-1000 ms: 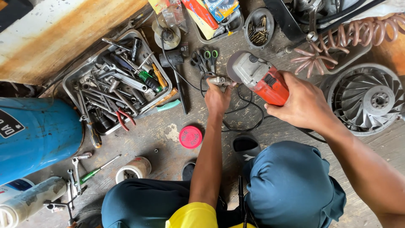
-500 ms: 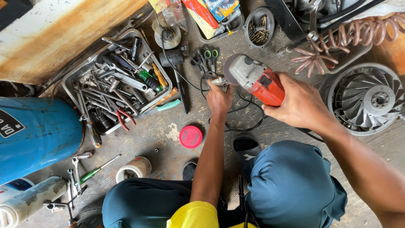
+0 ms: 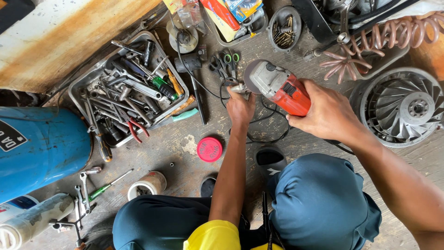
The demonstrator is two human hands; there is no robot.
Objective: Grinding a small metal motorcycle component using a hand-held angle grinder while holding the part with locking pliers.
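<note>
Underneath, worn plank floor, tool-strewn.

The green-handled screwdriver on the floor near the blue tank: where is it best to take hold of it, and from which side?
Grip the green-handled screwdriver by its thick green handle, coming from above. It lies flat, handle toward the wrenches, thin shaft pointing away, so the handle gives fingers more to hold.

Worn grey wooden plank floor, stained and scuffed. Lying directly on it: a metal tray of wrenches and pliers, a round red plastic lid, a blue metal cylinder, a green-handled screwdriver, a small white cup, a finned grey metal fan wheel, and green-handled scissors.
</note>
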